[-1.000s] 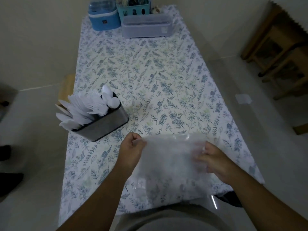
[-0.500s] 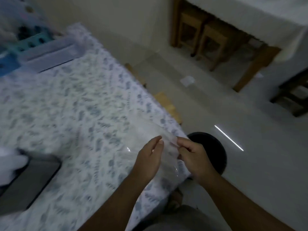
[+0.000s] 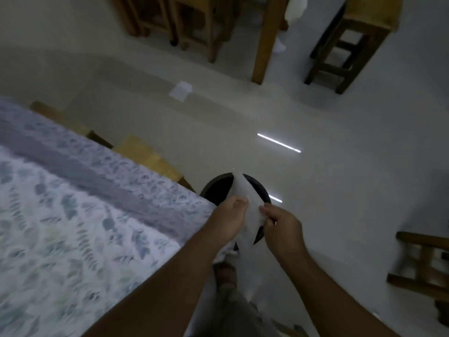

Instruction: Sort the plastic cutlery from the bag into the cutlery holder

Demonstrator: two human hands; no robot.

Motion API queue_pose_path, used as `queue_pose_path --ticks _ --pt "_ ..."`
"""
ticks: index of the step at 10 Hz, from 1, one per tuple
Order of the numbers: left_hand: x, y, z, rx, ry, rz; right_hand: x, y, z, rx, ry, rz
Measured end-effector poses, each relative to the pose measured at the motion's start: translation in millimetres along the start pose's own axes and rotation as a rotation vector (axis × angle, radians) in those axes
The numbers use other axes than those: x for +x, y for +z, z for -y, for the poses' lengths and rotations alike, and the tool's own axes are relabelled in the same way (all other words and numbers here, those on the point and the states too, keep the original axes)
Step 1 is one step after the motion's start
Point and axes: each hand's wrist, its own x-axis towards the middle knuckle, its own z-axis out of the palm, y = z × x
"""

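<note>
Both of my hands hold the empty clear plastic bag [image 3: 246, 203], folded into a narrow strip, past the table's right corner. My left hand [image 3: 230, 218] pinches its left side and my right hand [image 3: 281, 227] pinches its right side. The bag hangs directly over a round black bin [image 3: 218, 190] standing on the floor. The cutlery holder and the plastic cutlery are out of view.
The table with the floral cloth [image 3: 73, 227] fills the left. Wooden stools [image 3: 150, 154] are tucked under its edge. More wooden chairs and stools [image 3: 340, 52] stand at the back and far right [image 3: 422, 266]. A scrap of paper [image 3: 181, 91] lies on the pale floor.
My view has swung right, off the table and the cutlery holder. The bag went from spread flat over the table to folded narrow and carried over the black bin.
</note>
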Motion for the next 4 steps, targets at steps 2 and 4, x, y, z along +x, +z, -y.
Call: queue_pose_path --ticks 2,4 --pt "106.6 -16.3 39.2 0.502 -0.133 0.039 99.4 82.2 -81.8 -0.109 0.192 0.21" --pt "141.3 -21.1 67.3 0.889 -0.147 0.127 153.3 143.5 -107.1 -0.377 0.153 0.485"
